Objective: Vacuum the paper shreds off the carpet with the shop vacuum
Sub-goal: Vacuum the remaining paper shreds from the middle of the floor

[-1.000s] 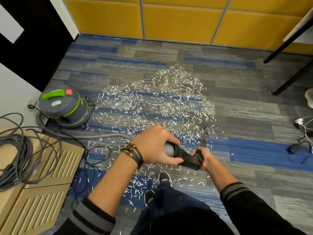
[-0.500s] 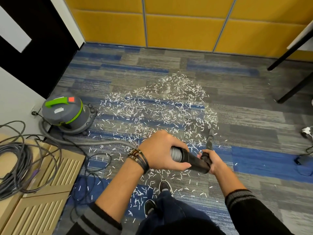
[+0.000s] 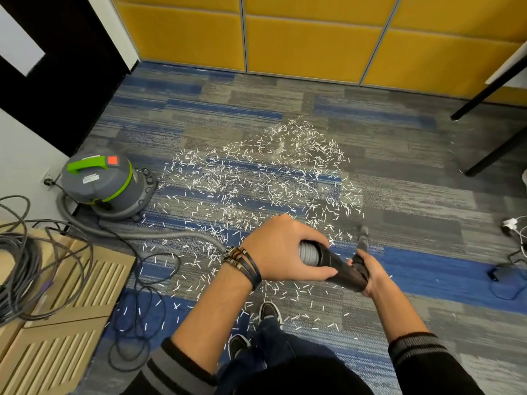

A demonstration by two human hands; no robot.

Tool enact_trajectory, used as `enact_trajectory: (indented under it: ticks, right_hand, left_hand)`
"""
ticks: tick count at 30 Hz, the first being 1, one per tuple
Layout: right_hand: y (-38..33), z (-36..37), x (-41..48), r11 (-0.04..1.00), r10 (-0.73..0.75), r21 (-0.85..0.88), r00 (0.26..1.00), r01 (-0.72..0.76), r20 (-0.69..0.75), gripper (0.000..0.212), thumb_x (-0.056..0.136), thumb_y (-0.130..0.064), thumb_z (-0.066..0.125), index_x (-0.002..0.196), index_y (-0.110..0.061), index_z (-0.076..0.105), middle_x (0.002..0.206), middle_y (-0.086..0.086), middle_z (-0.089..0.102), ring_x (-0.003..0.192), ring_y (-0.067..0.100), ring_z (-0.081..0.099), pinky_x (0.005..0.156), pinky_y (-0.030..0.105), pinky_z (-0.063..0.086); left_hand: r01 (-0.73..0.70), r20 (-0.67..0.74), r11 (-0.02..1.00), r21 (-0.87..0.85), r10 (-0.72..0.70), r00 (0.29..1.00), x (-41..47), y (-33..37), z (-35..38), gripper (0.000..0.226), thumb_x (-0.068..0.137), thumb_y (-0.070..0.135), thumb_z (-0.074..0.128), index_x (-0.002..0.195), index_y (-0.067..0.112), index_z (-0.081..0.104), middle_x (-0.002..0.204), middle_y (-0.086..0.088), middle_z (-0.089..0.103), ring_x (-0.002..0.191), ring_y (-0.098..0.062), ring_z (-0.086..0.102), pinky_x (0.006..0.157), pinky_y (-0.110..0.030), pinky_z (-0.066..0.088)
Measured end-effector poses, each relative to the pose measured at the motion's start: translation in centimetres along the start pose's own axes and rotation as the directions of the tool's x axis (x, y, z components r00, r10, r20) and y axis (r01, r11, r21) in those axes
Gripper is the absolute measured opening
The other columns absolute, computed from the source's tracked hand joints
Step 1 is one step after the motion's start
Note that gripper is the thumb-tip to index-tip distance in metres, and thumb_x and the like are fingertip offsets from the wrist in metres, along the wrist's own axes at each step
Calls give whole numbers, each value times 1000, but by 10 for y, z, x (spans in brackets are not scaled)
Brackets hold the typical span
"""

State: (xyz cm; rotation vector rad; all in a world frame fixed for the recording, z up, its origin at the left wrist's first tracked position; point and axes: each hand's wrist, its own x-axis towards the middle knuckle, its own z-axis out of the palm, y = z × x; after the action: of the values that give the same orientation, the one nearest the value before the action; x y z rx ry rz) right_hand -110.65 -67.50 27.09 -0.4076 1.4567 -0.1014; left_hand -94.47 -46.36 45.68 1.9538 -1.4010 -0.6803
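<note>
Across blue-grey carpet [image 3: 399,201], scattered paper shreds [image 3: 256,178]

The shop vacuum [image 3: 105,185] stands left of the paper shreds [image 3: 265,181] on the carpet [image 3: 413,201], cables [image 3: 25,252] nearer left.

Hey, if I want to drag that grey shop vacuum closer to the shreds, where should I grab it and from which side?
Grab the green handle on top of the shop vacuum, reaching down from above. It arches across the lid of the upright canister, and the hose leaves low near the floor, so the top looks unobstructed.
</note>
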Motion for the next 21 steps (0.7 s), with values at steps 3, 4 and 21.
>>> enact_trajectory:
  ticks: [3, 4, 21]
  right_hand:
    - [-6, 12, 1, 1000, -5, -1, 1000, 5, 16, 22, 101, -34, 51, 97, -13, 46, 53, 6, 57, 38, 17, 56, 40, 25, 51]
    - [-4, 14, 1, 1000, 5, 0, 1000, -5, 23, 23, 102, -33, 49, 93, -12, 45, 52, 7, 56, 37, 18, 55, 40, 24, 51]
    - [-70, 9, 18, 973, -84, -219, 996, 73, -41, 20, 102, -28, 44, 89, -14, 43, 49, 8, 56, 37, 19, 55, 39, 26, 50]
  left_hand:
    - [8, 28, 1000, -2, -8, 1000, 6, 0, -4, 37, 78, 56, 83, 105, 31, 81, 84, 19, 76, 73, 2, 67, 74, -17, 57]
    - [19, 42, 1000, -16, -18, 999, 8, -2, -7, 36, 77, 53, 86, 104, 30, 82, 83, 21, 74, 74, 4, 67, 74, -14, 55]
    - [110, -110, 994, -8, -110, 988, 31, 3, 24, 44, 84, 65, 68, 110, 32, 78, 81, 14, 75, 69, -4, 66, 81, -30, 61]
